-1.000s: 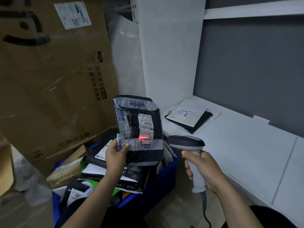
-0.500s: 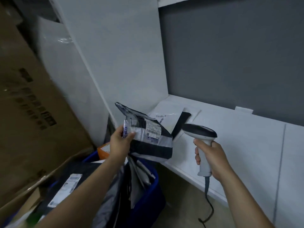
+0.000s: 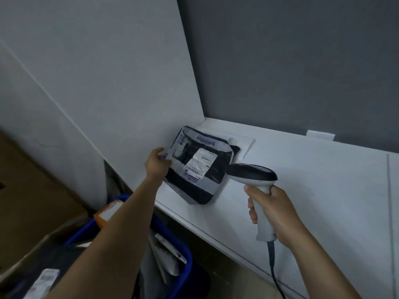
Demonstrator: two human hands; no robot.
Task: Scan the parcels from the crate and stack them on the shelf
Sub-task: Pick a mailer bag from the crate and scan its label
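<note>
Pinches a dark plastic parcel (image 3: 200,167) by its left edge with the left hand (image 3: 156,164), thumb on top, fingers curled beneath. Holds it low over the left end of the white shelf (image 3: 313,186), label (image 3: 201,161) facing up, near corner close to the front edge. Far end overlaps a black flat parcel (image 3: 235,149) and a white flat parcel (image 3: 246,140), both lying in the back-left corner. Cannot tell whether the held parcel rests fully on the board or sits slightly lifted.

Grips a grey-white scanner (image 3: 252,175) by its handle with the right hand (image 3: 275,214), all fingers wrapped round it, above the front part of the shelf and just right of the parcel. Points the dark-topped head leftwards, its tip overlapping the parcel's right edge in this view. Trails a dark cable (image 3: 272,262) from the handle's base down past the front edge.

Below the shelf's left end, a blue crate (image 3: 186,258) with more parcels inside, among them an orange parcel (image 3: 106,214) at the rim and grey mailers standing on edge. Left of the crate, a brown cardboard box (image 3: 32,190). Behind the shelf, a grey wall (image 3: 302,61); at its left end, a white upright side panel (image 3: 129,83).
</note>
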